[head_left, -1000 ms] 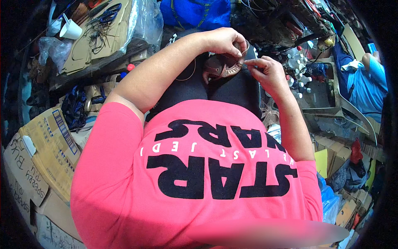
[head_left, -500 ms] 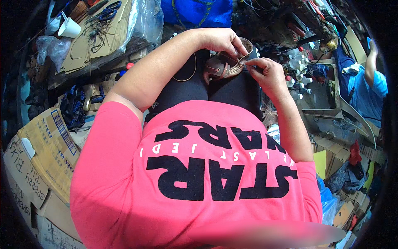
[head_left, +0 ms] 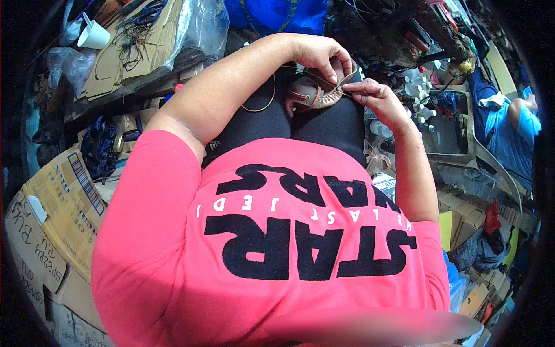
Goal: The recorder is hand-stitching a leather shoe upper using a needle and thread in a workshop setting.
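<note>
A brown shoe (head_left: 312, 97) with a lace and a stitched, gathered seam lies across my thighs in black trousers (head_left: 254, 126). My left hand (head_left: 325, 59) reaches over its far side, thumb and fingers closed on the upper near the opening. At the shoe's right edge, my right hand (head_left: 374, 97) pinches thumb and forefinger together beside the seam. Whatever is in that pinch is too small to make out. A thin tan cord (head_left: 257, 110) hangs in a loop over my left thigh. The inside of the shoe is mostly hidden by my left fingers.
Flattened cardboard (head_left: 115, 69) with dark cords and a white cup (head_left: 93, 36) lies at the far left. Several small bottles (head_left: 417, 92) stand right of my knees, beside a grey tray (head_left: 471, 139). A blue bag (head_left: 277, 14) sits ahead. Another person (head_left: 517, 136) is at the far right.
My left hand has shifted slightly right and down along the shoe's edge. My right hand stays at the seam, its fingers straighter. The other person's arm at the far right has moved down.
</note>
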Tool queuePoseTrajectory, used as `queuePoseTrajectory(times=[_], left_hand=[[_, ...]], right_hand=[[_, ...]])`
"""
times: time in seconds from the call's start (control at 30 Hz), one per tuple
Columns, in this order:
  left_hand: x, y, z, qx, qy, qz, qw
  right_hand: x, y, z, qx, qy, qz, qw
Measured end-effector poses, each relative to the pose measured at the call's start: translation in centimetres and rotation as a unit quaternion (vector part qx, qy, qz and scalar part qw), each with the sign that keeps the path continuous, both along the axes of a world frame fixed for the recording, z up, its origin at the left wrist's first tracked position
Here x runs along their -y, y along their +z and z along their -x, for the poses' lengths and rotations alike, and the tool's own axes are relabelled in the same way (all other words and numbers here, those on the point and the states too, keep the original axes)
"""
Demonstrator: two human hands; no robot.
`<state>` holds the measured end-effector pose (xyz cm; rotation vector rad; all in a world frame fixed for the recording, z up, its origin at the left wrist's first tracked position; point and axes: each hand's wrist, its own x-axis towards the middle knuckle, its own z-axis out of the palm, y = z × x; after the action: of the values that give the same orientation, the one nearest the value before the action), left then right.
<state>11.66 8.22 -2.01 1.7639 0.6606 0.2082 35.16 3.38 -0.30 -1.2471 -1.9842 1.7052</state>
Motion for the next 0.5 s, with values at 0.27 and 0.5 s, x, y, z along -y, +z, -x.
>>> queuePoseTrajectory(times=[0.27, 0.5], left_hand=[[-0.1, -0.1, -0.1, 0.007, 0.008, -0.012, 1.0], [-0.2, -0.6, -0.1, 0.023, 0.016, -0.013, 1.0]], right_hand=[[-1.3, -0.4, -0.5, -0.015, 0.051, 0.029, 0.998], [-1.8, -0.7, -0.8, -0.01, 0.048, 0.063, 0.997]])
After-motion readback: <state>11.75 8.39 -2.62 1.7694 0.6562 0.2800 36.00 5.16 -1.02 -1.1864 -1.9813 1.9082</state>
